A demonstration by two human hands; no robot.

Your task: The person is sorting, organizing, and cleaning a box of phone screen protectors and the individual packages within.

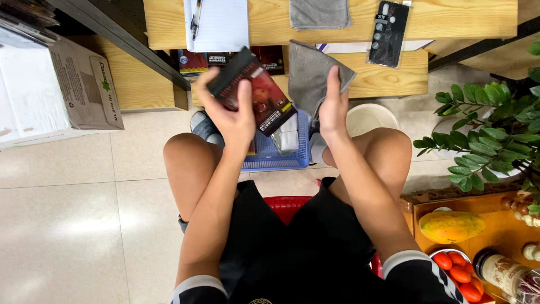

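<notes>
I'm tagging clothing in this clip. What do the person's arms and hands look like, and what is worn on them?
Left hand and right hand are bare: no gloves, rings or watch visible. Forearms are uncovered. Short black sleeves with white-grey cuff bands end near the elbows.

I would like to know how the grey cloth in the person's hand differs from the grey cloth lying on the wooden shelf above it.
The held grey cloth is pinched upright in the right hand, while the shelf grey cloth lies flat on the wooden shelf, untouched. The held one hangs creased with a pointed corner; the shelf one is folded into a neat rectangle. Both are the same plain grey.
</notes>
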